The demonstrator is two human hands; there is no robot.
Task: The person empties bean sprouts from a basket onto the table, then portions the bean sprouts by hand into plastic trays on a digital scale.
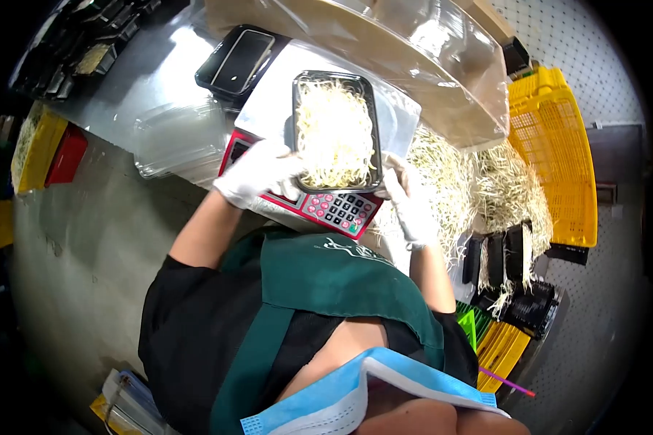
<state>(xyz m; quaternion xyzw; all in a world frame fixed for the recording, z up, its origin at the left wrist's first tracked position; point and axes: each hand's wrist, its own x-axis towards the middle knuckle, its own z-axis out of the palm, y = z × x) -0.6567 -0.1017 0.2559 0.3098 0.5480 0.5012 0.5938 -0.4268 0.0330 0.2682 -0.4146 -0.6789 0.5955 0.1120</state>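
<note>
A black tray filled with pale bean sprouts (335,134) is over the plate of a red scale (334,210) with a keypad. My left hand (263,172), in a white glove, has its fingers closed on the tray's lower left edge. At the lower right corner of the same tray, my right hand (405,196), also gloved, grips the rim. Whether the tray's underside touches the scale plate (268,105) cannot be made out.
Loose sprouts (442,188) are heaped right of the scale, below a clear plastic sheet (442,65). Empty black trays (239,61) and clear lids (181,138) lie to the left. A yellow crate (555,159) stands at the right; stacked black trays (87,36) at the far left.
</note>
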